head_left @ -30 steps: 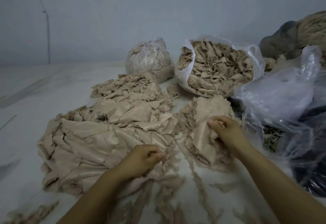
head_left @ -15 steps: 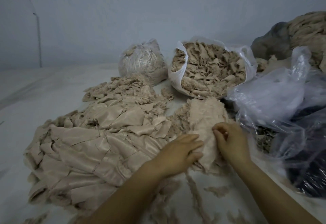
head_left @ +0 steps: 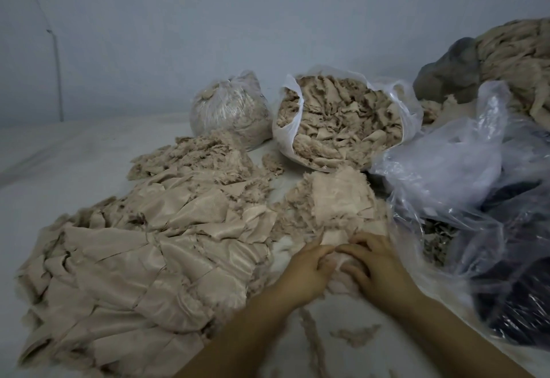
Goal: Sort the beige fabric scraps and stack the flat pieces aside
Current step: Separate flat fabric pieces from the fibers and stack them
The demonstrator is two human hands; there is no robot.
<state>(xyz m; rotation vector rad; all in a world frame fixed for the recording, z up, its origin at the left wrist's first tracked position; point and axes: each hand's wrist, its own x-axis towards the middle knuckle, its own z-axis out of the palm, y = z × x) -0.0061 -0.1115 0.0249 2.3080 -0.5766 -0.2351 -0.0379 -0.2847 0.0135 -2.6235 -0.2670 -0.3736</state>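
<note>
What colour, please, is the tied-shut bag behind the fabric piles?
The tied-shut bag is clear plastic, showing beige scraps inside; seen in the head view.

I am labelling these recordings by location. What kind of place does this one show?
Probably a textile-waste sorting spot in a workshop or storeroom, not a home. Beige scraps are spread in a big flat-piece pile, an open plastic bag is stuffed with more scraps, and a tied bag stands by a bare wall.

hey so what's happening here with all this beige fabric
A person is sorting beige fabric scraps on a white surface. Both hands, left hand and right hand, are curled into the near edge of a small fuzzy scrap pile, gripping a piece. A wide spread of flat pieces lies to the left. Behind stand an open bag of scraps and a tied bag.
</note>
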